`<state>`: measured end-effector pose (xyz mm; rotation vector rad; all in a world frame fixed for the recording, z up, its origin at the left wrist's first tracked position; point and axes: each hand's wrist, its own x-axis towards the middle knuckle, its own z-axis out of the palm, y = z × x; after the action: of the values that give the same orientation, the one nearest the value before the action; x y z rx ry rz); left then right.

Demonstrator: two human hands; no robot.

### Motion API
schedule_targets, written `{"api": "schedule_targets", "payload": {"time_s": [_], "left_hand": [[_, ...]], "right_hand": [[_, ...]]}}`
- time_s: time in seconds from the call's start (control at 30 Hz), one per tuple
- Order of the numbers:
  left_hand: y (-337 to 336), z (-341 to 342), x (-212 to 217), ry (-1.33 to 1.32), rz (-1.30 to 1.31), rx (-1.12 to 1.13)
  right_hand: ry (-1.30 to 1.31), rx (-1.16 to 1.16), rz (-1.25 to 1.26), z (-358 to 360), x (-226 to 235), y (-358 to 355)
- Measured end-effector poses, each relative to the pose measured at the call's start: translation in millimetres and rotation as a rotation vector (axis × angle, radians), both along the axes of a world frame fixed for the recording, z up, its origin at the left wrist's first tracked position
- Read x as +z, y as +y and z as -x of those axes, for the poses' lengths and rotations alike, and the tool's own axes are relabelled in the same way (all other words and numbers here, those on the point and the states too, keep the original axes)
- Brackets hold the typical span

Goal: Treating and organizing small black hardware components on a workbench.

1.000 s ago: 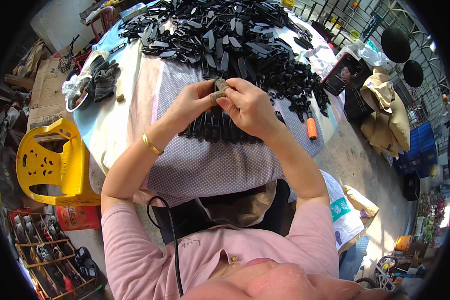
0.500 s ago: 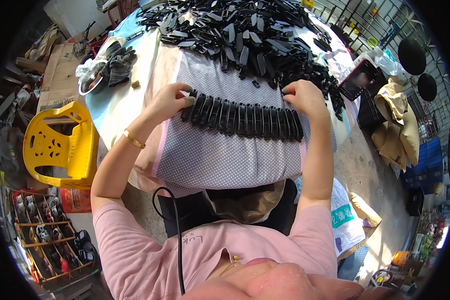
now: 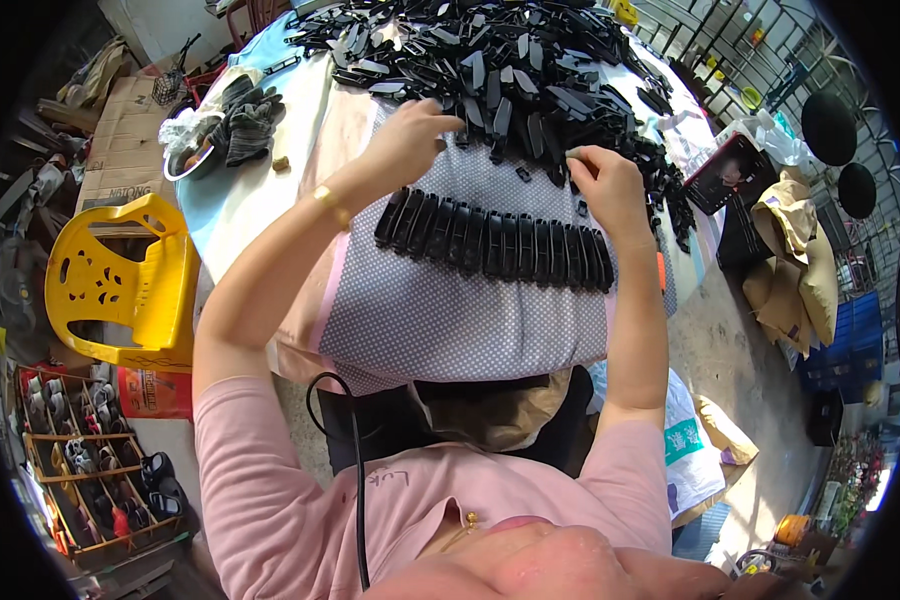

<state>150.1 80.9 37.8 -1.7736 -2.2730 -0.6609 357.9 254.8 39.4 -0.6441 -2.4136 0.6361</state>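
A row of black plastic clip-like pieces (image 3: 495, 240) lies side by side across the grey dotted cloth in front of me. Past its left end, my left hand (image 3: 412, 138) reaches to the near edge of a big heap of loose black plastic parts (image 3: 490, 75). Its fingers are stretched out, thumb apart, and nothing shows in them. Beyond the row's right end, my right hand (image 3: 608, 188) has thumb and finger drawn together beside small black parts at the heap's edge. Whatever lies between those fingertips is too small to make out.
A dotted cloth (image 3: 450, 325) covers the table. Dark gloves (image 3: 250, 120) and a white bowl (image 3: 192, 165) stand at the left, near a yellow chair (image 3: 120, 280). At the right are a phone (image 3: 727, 175) and brown paper bags (image 3: 790, 260). A black cable (image 3: 358, 480) hangs before me.
My left hand has left the row's left end and moved forward and right to the heap. My right hand has shifted slightly; the row stays lined up on the cloth.
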Motion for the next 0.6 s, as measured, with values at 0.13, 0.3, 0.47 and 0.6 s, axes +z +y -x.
{"api": "schedule_targets", "payload": {"time_s": [0.13,0.3,0.47,0.6], "left_hand": [[35.0,20.4,-12.2,0.374,0.085,-0.217],[39.6,27.3,-5.9,0.102,-0.070,-0.312],[18.7,-3.7,11.4,-0.866,-0.260,-0.127],[2.6,-28.6,7.1,-0.567,-0.151,-0.320]], "right_hand": [[0.214,0.086,-0.213,9.4,-2.1,-4.6],[0.408,0.148,0.078,7.9,4.9,-13.9],[0.551,0.252,0.124,9.6,6.7,-30.6],[0.565,0.414,0.046,7.3,15.3,-48.2]]}}
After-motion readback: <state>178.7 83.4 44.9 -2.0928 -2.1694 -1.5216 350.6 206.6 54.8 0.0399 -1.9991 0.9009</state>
